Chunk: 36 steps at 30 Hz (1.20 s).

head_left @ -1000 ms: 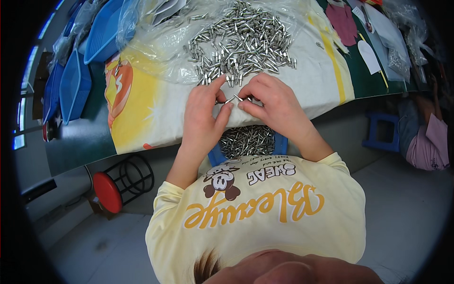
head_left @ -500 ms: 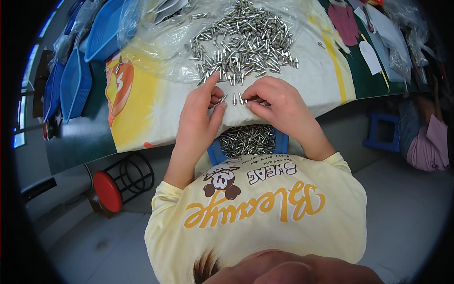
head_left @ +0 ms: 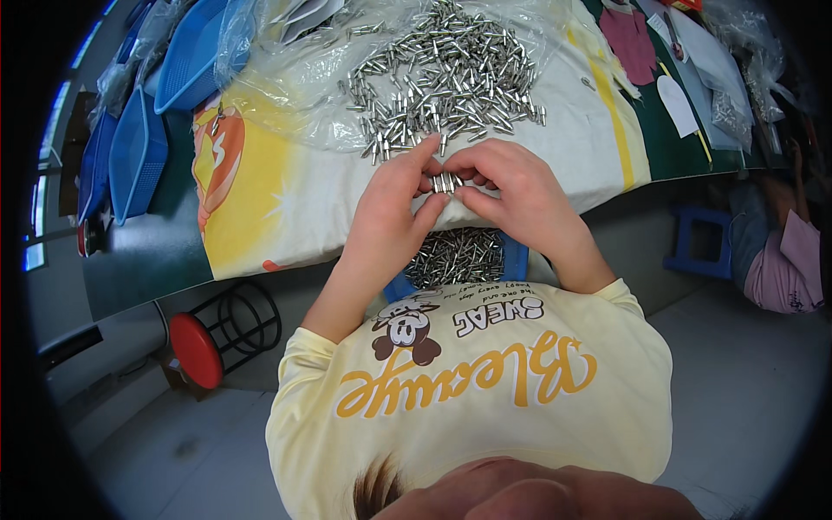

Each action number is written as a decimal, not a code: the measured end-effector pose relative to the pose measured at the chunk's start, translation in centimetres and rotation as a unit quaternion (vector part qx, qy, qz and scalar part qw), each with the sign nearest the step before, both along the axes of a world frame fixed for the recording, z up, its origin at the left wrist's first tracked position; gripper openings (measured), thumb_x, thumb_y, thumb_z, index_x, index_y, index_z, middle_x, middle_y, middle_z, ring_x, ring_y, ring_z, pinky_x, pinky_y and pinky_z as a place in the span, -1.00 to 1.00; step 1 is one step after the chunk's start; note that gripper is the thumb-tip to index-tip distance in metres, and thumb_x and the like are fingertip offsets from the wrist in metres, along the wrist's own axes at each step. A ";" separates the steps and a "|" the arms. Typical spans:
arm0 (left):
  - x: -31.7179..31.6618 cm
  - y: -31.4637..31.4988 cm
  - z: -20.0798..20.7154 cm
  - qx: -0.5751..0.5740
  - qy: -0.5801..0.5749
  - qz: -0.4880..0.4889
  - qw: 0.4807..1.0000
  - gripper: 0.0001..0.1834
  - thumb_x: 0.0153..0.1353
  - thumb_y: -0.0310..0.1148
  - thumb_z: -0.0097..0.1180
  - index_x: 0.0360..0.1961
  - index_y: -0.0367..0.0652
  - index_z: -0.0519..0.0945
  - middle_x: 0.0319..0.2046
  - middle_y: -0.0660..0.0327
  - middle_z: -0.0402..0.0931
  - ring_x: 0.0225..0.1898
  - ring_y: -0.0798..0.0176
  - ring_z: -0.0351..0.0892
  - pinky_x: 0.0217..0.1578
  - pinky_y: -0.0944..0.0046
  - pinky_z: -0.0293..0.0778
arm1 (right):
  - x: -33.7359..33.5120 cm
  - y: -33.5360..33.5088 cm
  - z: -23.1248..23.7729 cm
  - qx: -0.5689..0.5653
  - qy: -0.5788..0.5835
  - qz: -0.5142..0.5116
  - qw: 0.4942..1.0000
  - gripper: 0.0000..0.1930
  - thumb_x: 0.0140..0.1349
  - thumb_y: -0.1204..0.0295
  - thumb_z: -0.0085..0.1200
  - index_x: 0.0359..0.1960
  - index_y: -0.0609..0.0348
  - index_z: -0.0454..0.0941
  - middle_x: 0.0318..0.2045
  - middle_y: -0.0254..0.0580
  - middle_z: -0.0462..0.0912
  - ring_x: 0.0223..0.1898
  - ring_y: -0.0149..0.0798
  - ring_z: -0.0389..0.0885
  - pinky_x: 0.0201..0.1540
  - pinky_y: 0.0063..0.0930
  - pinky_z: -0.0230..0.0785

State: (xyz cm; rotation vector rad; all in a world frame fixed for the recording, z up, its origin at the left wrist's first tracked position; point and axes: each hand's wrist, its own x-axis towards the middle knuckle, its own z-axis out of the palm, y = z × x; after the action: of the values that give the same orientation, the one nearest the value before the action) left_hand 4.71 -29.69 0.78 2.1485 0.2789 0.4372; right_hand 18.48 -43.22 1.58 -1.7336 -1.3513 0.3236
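Observation:
A short row of small silver metal pins [head_left: 445, 183] stands side by side between my two hands, above the near part of the cloth. My left hand [head_left: 400, 195] closes on the row's left end with thumb and fingers. From the other side my right hand [head_left: 503, 182] pinches the right end. Just beyond my fingers spreads a large heap of similar metal pins [head_left: 459, 69], lying in all directions. Below the table edge, close to my body, a blue bin [head_left: 515, 258] holds many more pins; my left forearm covers part of it.
Clear plastic sheeting [head_left: 295, 113] lies left of the heap on the white and yellow cloth [head_left: 286, 199]. Blue baskets [head_left: 139, 160] stand at far left. A red stool [head_left: 198, 350] is below left, a blue stool [head_left: 698, 243] at right near another person [head_left: 780, 260].
My hands have come together. The pins that were spaced apart between them are now gathered into one tight row, held from both sides.

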 end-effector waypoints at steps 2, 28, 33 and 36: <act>0.1 -0.4 -0.1 0.003 -0.012 -0.003 1.000 -0.30 0.05 -0.60 0.24 0.26 -0.21 0.33 -0.19 0.13 0.50 -0.25 0.17 0.48 -0.19 0.22 0.49 | 0.1 -0.1 0.1 -0.005 -0.005 -0.009 1.000 -0.74 0.03 0.53 0.22 -0.19 0.11 0.55 -0.36 -0.25 0.57 -0.30 -0.22 0.58 -0.23 -0.37 0.44; -1.4 0.5 0.3 -0.053 0.004 0.047 0.998 -0.24 0.03 -0.64 0.22 0.31 -0.22 0.26 -0.12 0.14 0.53 -0.23 0.26 0.48 -0.15 0.29 0.46 | -0.8 0.6 -0.4 0.011 -0.023 -0.009 1.000 -0.69 0.00 0.46 0.31 -0.17 0.10 0.58 -0.39 -0.27 0.58 -0.35 -0.24 0.58 -0.25 -0.39 0.42; -1.0 0.2 0.2 -0.074 0.012 0.051 0.996 -0.26 0.06 -0.62 0.21 0.31 -0.23 0.26 -0.20 0.16 0.59 -0.24 0.27 0.52 -0.18 0.29 0.47 | -0.4 0.6 -0.9 0.014 -0.059 -0.037 0.997 -0.78 0.02 0.45 0.30 -0.25 0.15 0.64 -0.45 -0.24 0.57 -0.41 -0.24 0.57 -0.37 -0.41 0.43; -0.9 0.1 -0.3 -0.084 0.008 0.057 0.995 -0.24 0.06 -0.61 0.23 0.32 -0.23 0.25 -0.21 0.16 0.59 -0.24 0.26 0.54 -0.16 0.29 0.48 | -0.3 0.8 -0.6 -0.006 -0.038 -0.023 0.999 -0.80 0.02 0.45 0.29 -0.29 0.16 0.64 -0.46 -0.26 0.57 -0.40 -0.25 0.58 -0.35 -0.41 0.44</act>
State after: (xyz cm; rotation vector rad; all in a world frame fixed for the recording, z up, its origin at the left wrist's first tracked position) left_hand 3.79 -29.54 0.50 1.9780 0.4345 0.4469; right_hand 18.19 -42.39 0.95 -1.7993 -1.3625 0.2424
